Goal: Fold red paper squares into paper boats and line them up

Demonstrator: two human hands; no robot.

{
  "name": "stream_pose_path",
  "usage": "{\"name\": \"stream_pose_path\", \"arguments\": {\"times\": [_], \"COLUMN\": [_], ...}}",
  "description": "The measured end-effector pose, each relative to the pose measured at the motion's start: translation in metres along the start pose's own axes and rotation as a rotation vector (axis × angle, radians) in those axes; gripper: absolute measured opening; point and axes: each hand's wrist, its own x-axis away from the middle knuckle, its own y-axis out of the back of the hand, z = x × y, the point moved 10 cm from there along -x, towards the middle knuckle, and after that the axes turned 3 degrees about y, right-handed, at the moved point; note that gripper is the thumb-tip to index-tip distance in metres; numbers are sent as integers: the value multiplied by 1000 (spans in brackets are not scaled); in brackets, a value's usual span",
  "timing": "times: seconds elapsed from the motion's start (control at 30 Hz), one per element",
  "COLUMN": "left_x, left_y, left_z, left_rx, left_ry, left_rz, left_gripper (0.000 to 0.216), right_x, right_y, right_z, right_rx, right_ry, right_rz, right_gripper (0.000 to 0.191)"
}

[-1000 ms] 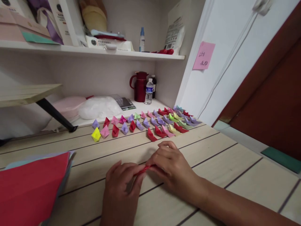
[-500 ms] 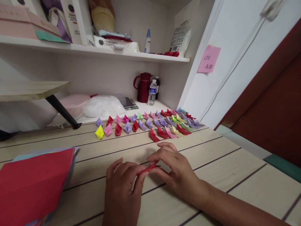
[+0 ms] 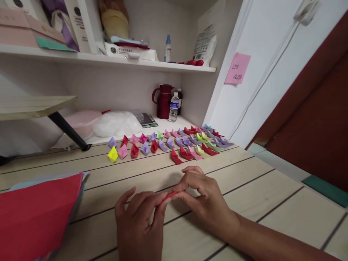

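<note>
"When the left hand and the right hand meet low over the table, what do they grip?"

"One piece of folded red paper, thin and narrow as they hold it. The left hand pinches its left end between thumb and forefinger; the right hand closes on the other end, thumb below, fingers curled above."

"So where is that paper?"

"Between the two hands, on the near side of the rows of paper boats. Those are crisp little things, sharp at the tips, in red, pink, lilac, green and yellow. The ones at left look peaked and faceted; the ones at right look longer and lie slantwise."

"And nearer the left edge?"

"A stack of paper sheets, smooth red on top, pale blue showing behind."

"How does the table look?"

"Pale and wood-grained, crossed by straight dark lines. A wooden board juts in at left on a slanting black leg."

"And the room?"

"White shelving at the back. Its lower bay holds a dark red jug beside a clear plastic bottle, with a filmy white bundle further left. At right, a handwritten pink note sticks to a white wall, near a reddish-brown panel."
</note>
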Motion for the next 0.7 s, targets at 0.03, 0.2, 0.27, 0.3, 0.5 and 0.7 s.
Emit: {"name": "stream_pose_path", "arguments": {"times": [0.03, 0.2, 0.27, 0.3, 0.5, 0.7], "left_x": [1, 10, 12, 11, 14, 24], "left_y": [0, -11, -17, -21, -55, -64], "left_z": [3, 31, 37, 39, 51, 53], "left_rx": [15, 207, 292, 333, 578, 678], "left_ry": [40, 395, 477, 498, 673, 829], "left_rz": [7, 70, 95, 114, 416, 511], "left_gripper": [4, 9, 12, 12, 20, 28], "right_x": [0, 0, 0, -1, 15, 30], "right_y": [0, -3, -3, -3, -34, -51], "right_z": [-1, -1, -1, -3, -54, -68], "right_rx": [-15, -78, -86, -87, -367, -705], "right_ry": [-22, -53, -48, -59, -553, -853], "right_rz": [-9, 8, 14, 23, 220, 213], "right_gripper": [13, 19, 21, 20, 11, 33]}}
